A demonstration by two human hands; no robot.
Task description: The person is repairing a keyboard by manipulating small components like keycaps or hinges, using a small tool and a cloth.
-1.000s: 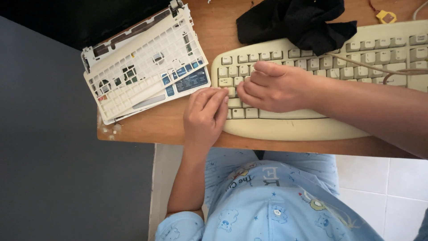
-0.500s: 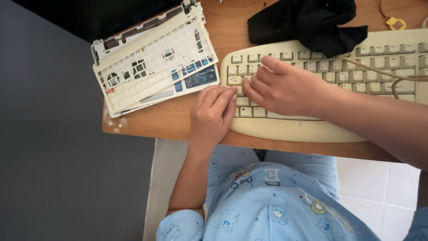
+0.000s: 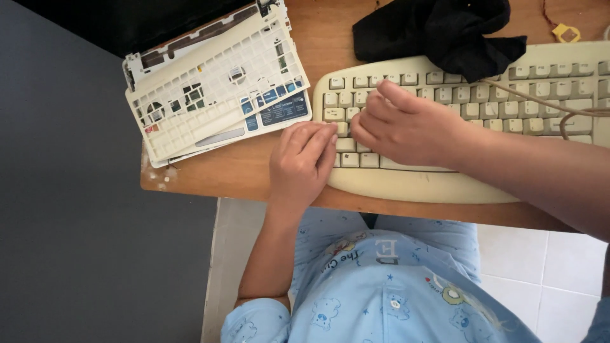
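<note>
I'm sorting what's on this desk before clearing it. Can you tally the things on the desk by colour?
Cream or white: 2, the keyboard under both the left hand and the right hand, and the stripped laptop frame.
Black: 1, the cloth.
Yellow: 1, the small clip.
Total: 4

From my feed, the left hand (image 3: 302, 162) lies flat, palm down, fingers together pointing to the far side. The right hand (image 3: 403, 127) comes in from the right, fingers curled loosely, just beside the left one.
</note>
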